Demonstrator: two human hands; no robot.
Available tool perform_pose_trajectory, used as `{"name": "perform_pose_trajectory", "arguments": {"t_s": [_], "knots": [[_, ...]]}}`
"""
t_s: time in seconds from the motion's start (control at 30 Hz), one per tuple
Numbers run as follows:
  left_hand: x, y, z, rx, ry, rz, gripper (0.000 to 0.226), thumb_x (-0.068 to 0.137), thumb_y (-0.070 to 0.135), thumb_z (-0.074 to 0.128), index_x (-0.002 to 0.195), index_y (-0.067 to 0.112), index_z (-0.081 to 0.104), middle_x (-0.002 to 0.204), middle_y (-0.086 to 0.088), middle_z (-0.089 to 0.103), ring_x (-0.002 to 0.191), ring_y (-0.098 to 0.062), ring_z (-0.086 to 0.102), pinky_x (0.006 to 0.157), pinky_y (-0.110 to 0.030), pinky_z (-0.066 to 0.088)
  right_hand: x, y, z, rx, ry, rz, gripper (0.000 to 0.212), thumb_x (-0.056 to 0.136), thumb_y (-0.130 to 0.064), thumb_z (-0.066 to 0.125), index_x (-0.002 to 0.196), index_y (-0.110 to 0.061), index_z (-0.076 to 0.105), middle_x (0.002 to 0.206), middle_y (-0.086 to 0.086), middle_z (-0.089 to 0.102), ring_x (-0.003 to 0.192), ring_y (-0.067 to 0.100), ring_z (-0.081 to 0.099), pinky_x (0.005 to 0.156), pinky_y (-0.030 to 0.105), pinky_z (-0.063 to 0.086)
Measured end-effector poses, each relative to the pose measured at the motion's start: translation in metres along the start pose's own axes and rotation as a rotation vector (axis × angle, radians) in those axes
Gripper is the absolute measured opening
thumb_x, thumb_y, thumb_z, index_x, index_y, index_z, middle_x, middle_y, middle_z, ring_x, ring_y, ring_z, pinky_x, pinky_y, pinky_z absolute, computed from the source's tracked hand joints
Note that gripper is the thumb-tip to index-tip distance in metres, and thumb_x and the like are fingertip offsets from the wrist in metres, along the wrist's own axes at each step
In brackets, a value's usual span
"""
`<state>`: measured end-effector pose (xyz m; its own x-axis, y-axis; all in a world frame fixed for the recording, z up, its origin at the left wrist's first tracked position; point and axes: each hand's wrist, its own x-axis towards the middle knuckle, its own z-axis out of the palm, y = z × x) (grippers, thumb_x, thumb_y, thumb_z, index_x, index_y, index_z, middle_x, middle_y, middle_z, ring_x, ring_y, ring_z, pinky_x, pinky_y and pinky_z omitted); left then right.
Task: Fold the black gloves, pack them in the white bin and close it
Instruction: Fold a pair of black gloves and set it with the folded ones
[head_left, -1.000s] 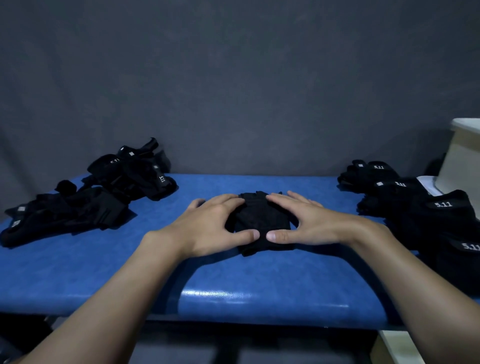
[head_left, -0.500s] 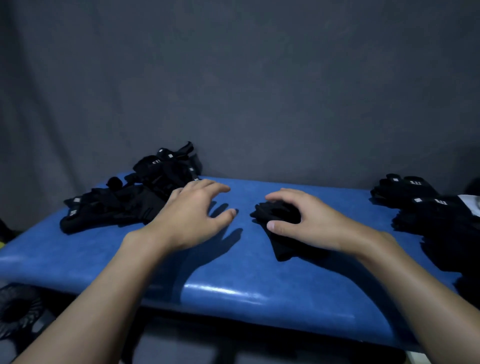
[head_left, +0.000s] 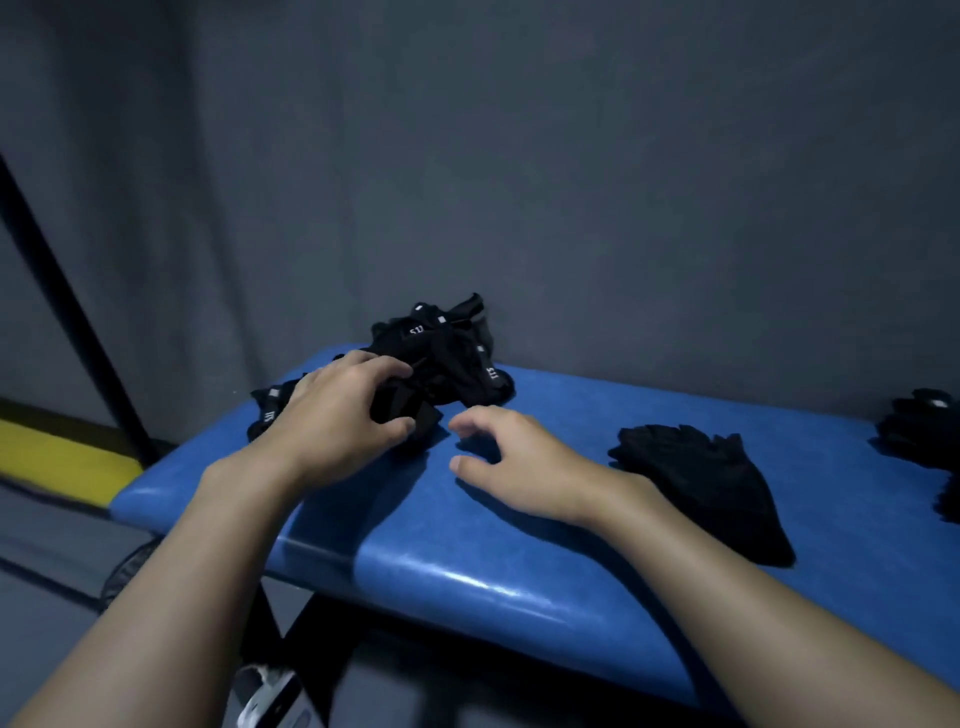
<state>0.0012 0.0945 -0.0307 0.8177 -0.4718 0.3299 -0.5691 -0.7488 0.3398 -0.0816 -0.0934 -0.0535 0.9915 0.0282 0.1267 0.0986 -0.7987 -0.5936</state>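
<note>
Head view: the glove pile (head_left: 448, 364) was found at the bench's (head_left: 545, 561) far left corner, its near edge gripped by the nearer left hand (head_left: 337, 415); the right hand (head_left: 519, 462) was held slack and empty alongside.

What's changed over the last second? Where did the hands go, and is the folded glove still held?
The left hand left the folded glove, moved left to the unfolded pile and now grips a glove there. The right hand let the folded glove go and followed leftward, empty. The view swung left too. The folded glove stays on the blue bench.
</note>
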Motion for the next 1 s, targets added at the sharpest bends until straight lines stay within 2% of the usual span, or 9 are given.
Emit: {"name": "perform_pose_trajectory", "arguments": {"t_s": [0.1, 0.2, 0.3, 0.47, 0.57, 0.77, 0.87, 1.0], "knots": [[0.001, -0.009, -0.003, 0.029, -0.006, -0.020, 0.053, 0.080, 0.033, 0.075, 0.130, 0.033, 0.057, 0.128, 0.007, 0.059, 0.120, -0.020, 0.056, 0.104, -0.044, 0.042, 0.008, 0.002, 0.010, -0.076, 0.034, 0.000, 0.047, 0.092, -0.038, 0.061, 0.136, -0.026, 0.051, 0.134, -0.006, 0.056, 0.127, 0.011, 0.049, 0.112, 0.035, 0.033], [0.000, -0.022, -0.002, 0.070, -0.071, -0.030, 0.045, 0.081, 0.039, 0.072, 0.124, 0.039, 0.060, 0.121, 0.010, 0.064, 0.117, -0.019, 0.058, 0.103, -0.045, 0.042, 0.019, -0.002, 0.019, -0.080, 0.074, -0.007, 0.041, 0.090, -0.044, 0.061, 0.129, -0.036, 0.050, 0.127, -0.011, 0.057, 0.125, 0.012, 0.047, 0.111, 0.036, 0.028], [0.001, -0.024, -0.001, 0.078, -0.091, -0.027, 0.042, 0.081, 0.042, 0.071, 0.121, 0.040, 0.060, 0.116, 0.011, 0.066, 0.114, -0.018, 0.058, 0.101, -0.045, 0.042, 0.025, -0.003, 0.024, 0.008, 0.133, -0.006, 0.035, 0.088, -0.045, 0.060, 0.119, -0.046, 0.044, 0.116, -0.014, 0.061, 0.118, 0.013, 0.053, 0.109, 0.041, 0.032], [0.002, -0.023, 0.001, 0.066, -0.070, -0.030, 0.041, 0.080, 0.042, 0.072, 0.119, 0.041, 0.060, 0.110, 0.011, 0.066, 0.112, -0.019, 0.057, 0.101, -0.044, 0.041, 0.027, -0.007, 0.030, 0.187, 0.180, -0.008, 0.040, 0.083, -0.039, 0.060, 0.116, -0.054, 0.043, 0.104, -0.016, 0.062, 0.106, 0.006, 0.060, 0.108, 0.045, 0.037], [0.002, -0.021, 0.001, 0.065, -0.059, -0.031, 0.038, 0.082, 0.040, 0.070, 0.119, 0.042, 0.059, 0.108, 0.013, 0.064, 0.113, -0.019, 0.056, 0.101, -0.044, 0.039, 0.025, -0.009, 0.030, 0.183, 0.171, -0.023, 0.044, 0.087, -0.034, 0.060, 0.120, -0.056, 0.043, 0.107, -0.018, 0.060, 0.104, 0.007, 0.059, 0.106, 0.045, 0.039], [0.001, -0.015, 0.000, 0.060, -0.058, -0.028, 0.038, 0.086, 0.039, 0.068, 0.123, 0.044, 0.058, 0.105, 0.016, 0.058, 0.118, -0.018, 0.053, 0.100, -0.045, 0.036, 0.024, -0.008, 0.025, 0.225, 0.181, -0.063, 0.036, 0.090, -0.021, 0.059, 0.116, -0.046, 0.056, 0.116, -0.019, 0.058, 0.097, 0.006, 0.063, 0.096, 0.038, 0.050], [0.001, -0.014, 0.000, 0.048, -0.055, -0.031, 0.039, 0.086, 0.039, 0.068, 0.123, 0.044, 0.059, 0.111, 0.014, 0.061, 0.118, -0.019, 0.053, 0.100, -0.046, 0.036, 0.025, -0.007, 0.026, 0.191, 0.161, -0.065, 0.043, 0.090, -0.024, 0.058, 0.129, -0.042, 0.054, 0.122, -0.018, 0.057, 0.109, 0.006, 0.057, 0.101, 0.036, 0.047], [0.000, -0.014, 0.000, 0.040, -0.062, -0.046, 0.040, 0.086, 0.040, 0.068, 0.124, 0.043, 0.058, 0.114, 0.013, 0.062, 0.120, -0.019, 0.052, 0.100, -0.046, 0.034, 0.025, -0.010, 0.025, 0.214, 0.123, -0.078, 0.047, 0.094, -0.018, 0.058, 0.141, -0.024, 0.051, 0.130, -0.014, 0.053, 0.117, 0.005, 0.051, 0.102, 0.028, 0.043]]}}
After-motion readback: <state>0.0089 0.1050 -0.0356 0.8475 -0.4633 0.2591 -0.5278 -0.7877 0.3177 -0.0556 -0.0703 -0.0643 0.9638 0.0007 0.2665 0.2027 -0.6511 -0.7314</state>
